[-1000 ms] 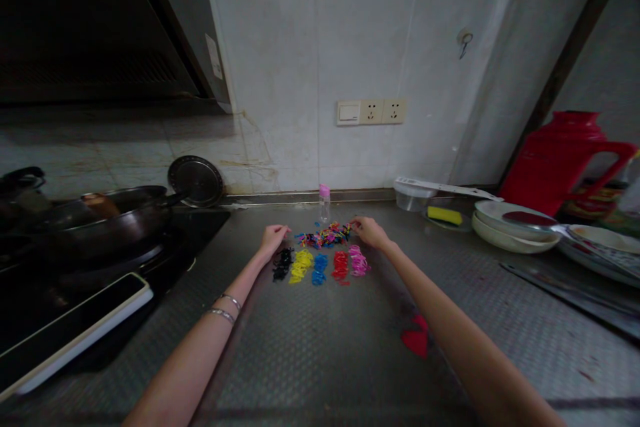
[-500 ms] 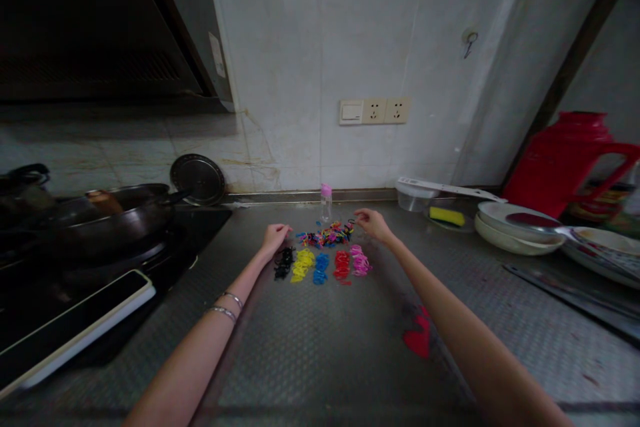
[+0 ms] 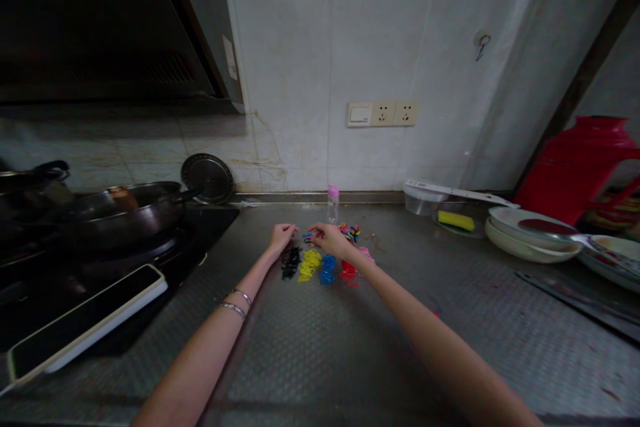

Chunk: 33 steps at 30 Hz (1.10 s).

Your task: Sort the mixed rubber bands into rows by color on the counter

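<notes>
Small rubber bands lie on the metal counter, sorted by colour into a row: black bands (image 3: 291, 263), yellow bands (image 3: 310, 265), blue bands (image 3: 327, 269), red bands (image 3: 348, 271) and pink bands (image 3: 367, 253). Behind the row is a mixed pile of bands (image 3: 353, 233), partly covered by my right hand (image 3: 327, 239). That hand's fingers are closed at the pile's left end, seemingly around a dark band. Just above the black group, my left hand (image 3: 283, 239) has its fingertips pressed together; anything between them is too small to make out.
Behind the pile stands a clear bottle with a pink cap (image 3: 333, 203). At left are a phone (image 3: 90, 320) and a pan (image 3: 125, 213) on the stove. To the right are a yellow sponge (image 3: 456, 221), stacked bowls (image 3: 530, 243) and a red thermos (image 3: 575, 170).
My right hand has moved left from the right end of the mixed pile, where a dark band showed at its fingertips, towards my left hand. The view has shifted slightly.
</notes>
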### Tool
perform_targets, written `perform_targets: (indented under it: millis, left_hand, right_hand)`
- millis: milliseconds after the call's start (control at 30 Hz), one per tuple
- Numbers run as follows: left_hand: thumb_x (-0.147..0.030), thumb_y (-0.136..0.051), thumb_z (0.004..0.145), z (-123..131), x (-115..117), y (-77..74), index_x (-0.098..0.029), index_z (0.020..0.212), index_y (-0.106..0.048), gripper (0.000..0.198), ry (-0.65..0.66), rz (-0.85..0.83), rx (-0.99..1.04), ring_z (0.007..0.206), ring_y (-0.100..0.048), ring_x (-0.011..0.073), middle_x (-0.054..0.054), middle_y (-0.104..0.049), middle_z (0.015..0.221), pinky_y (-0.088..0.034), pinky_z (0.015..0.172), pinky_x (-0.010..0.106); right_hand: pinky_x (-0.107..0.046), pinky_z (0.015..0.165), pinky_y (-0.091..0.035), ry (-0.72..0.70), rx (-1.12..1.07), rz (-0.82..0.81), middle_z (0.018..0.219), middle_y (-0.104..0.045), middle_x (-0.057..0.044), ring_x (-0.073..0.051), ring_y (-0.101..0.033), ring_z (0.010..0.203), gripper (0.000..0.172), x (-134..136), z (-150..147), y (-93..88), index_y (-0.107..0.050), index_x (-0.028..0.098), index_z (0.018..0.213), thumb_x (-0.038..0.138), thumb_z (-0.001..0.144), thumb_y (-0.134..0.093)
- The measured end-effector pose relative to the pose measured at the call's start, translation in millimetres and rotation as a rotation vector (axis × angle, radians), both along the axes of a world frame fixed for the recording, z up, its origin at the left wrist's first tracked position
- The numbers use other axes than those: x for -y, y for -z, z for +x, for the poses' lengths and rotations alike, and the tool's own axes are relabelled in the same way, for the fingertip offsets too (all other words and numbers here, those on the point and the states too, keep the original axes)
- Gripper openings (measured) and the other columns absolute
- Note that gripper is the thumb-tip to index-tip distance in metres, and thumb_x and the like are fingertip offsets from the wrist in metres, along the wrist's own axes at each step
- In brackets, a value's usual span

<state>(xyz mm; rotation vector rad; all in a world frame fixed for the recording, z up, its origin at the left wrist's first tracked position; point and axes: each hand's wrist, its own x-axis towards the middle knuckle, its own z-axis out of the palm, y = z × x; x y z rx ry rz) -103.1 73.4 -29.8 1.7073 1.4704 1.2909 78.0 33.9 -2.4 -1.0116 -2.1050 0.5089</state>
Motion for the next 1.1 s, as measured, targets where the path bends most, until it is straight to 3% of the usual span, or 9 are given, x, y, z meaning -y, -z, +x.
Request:
perform_targets:
  millis: [167, 367, 500, 700, 900, 1100]
  left_hand:
    - [-0.031, -0.043, 0.066, 0, 2, -2.8, -0.010, 0.063, -0.065, 0.031, 0.025, 0.006, 0.008, 0.050, -0.046, 0.0115, 0.002, -0.055, 0.051, -0.031, 0.047, 0.021]
    - [-0.031, -0.043, 0.066, 0, 2, -2.9, -0.009, 0.067, -0.065, 0.031, 0.023, -0.027, 0.027, 0.047, -0.044, 0.0108, 0.001, -0.054, 0.049, -0.030, 0.046, 0.021]
    - [-0.032, -0.044, 0.066, 0, 3, -2.8, -0.010, 0.068, -0.066, 0.031, 0.010, -0.011, 0.009, 0.047, -0.043, 0.0102, 0.000, -0.053, 0.051, -0.028, 0.045, 0.020]
    - [-0.031, -0.045, 0.067, 2, 4, -2.1, -0.011, 0.069, -0.067, 0.030, -0.023, -0.021, -0.022, 0.051, -0.046, 0.0113, 0.001, -0.054, 0.053, -0.029, 0.047, 0.021]
    - [-0.031, -0.047, 0.067, 0, 5, -2.9, -0.011, 0.069, -0.067, 0.029, 0.013, 0.002, -0.048, 0.052, -0.048, 0.0122, 0.001, -0.055, 0.053, -0.031, 0.049, 0.021]
    - [-0.031, -0.053, 0.064, 1, 3, -1.7, -0.012, 0.069, -0.069, 0.025, 0.078, 0.014, -0.068, 0.062, -0.054, 0.0156, 0.004, -0.063, 0.062, -0.037, 0.057, 0.023]
  right_hand:
    - [-0.017, 0.059, -0.040, -0.045, 0.082, 0.029, 0.071, -0.065, -0.001, -0.010, -0.057, 0.063, 0.032, 11, -34, 1.5, -0.062, 0.017, 0.095, 0.006, 0.068, -0.048]
    - [-0.017, 0.058, -0.040, -0.092, 0.078, 0.020, 0.069, -0.064, -0.001, -0.010, -0.055, 0.061, 0.032, 15, -33, 0.7, -0.063, 0.016, 0.093, 0.005, 0.067, -0.047]
    - [-0.018, 0.056, -0.039, -0.034, 0.055, 0.029, 0.070, -0.064, -0.002, -0.010, -0.053, 0.060, 0.032, 13, -8, -4.5, -0.062, 0.014, 0.095, 0.008, 0.067, -0.048]
    - [-0.020, 0.058, -0.040, 0.141, -0.015, 0.012, 0.073, -0.064, -0.004, -0.011, -0.054, 0.061, 0.028, 17, 58, -7.5, -0.063, 0.012, 0.093, 0.016, 0.071, -0.046]
    - [-0.021, 0.058, -0.041, 0.343, -0.031, 0.015, 0.069, -0.063, -0.003, -0.011, -0.053, 0.059, 0.030, 15, 112, 11.9, -0.064, 0.012, 0.093, 0.019, 0.069, -0.047]
    - [-0.022, 0.060, -0.042, 0.405, -0.022, 0.000, 0.070, -0.064, -0.004, -0.012, -0.054, 0.061, 0.031, 15, 127, 25.8, -0.065, 0.013, 0.092, 0.019, 0.068, -0.046]
